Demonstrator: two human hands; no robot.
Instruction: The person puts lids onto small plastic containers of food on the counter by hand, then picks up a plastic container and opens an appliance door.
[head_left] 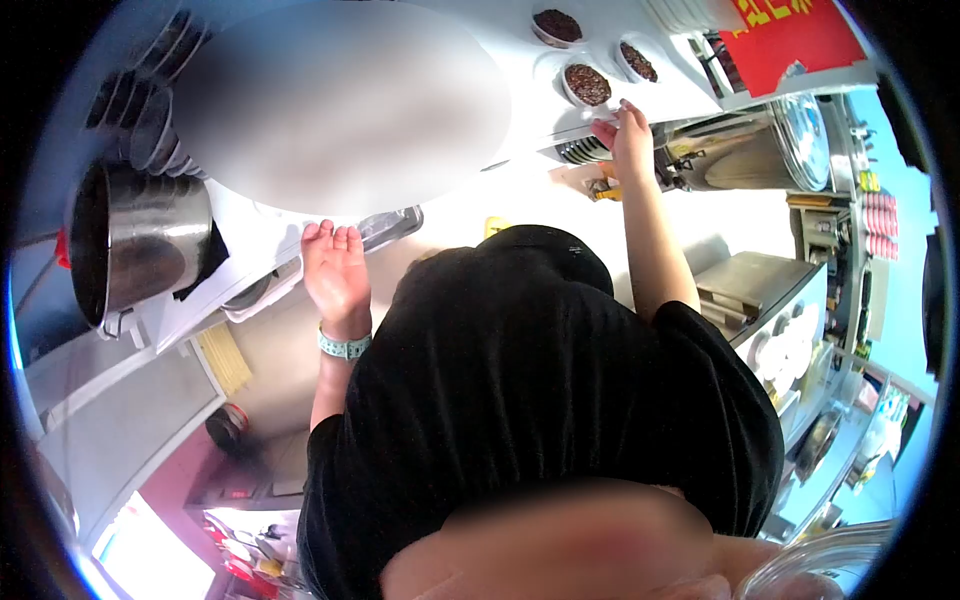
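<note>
My left hand [338,275] is palm up beside the edge of the white counter [225,255], fingers stretched out and nothing in it. A light-blue patterned band [344,346] circles that wrist. My right hand [630,138] reaches to the counter's edge, its thumb and fingers apart. Just beyond its fingertips stands a clear round bowl [587,85] filled with dark brown, grainy food; I cannot tell whether they touch. Two similar bowls are close by, one behind [557,27] and one to the right [639,62]. A large blurred patch hides the middle of the counter.
At the left stand a deep steel pot [150,240] and stacked clear cups [155,130]. A red sign [790,45] is at the far right, above a large steel drum [740,150]. A steel cabinet [750,285] stands to my right. Below the counter are shelves [130,400].
</note>
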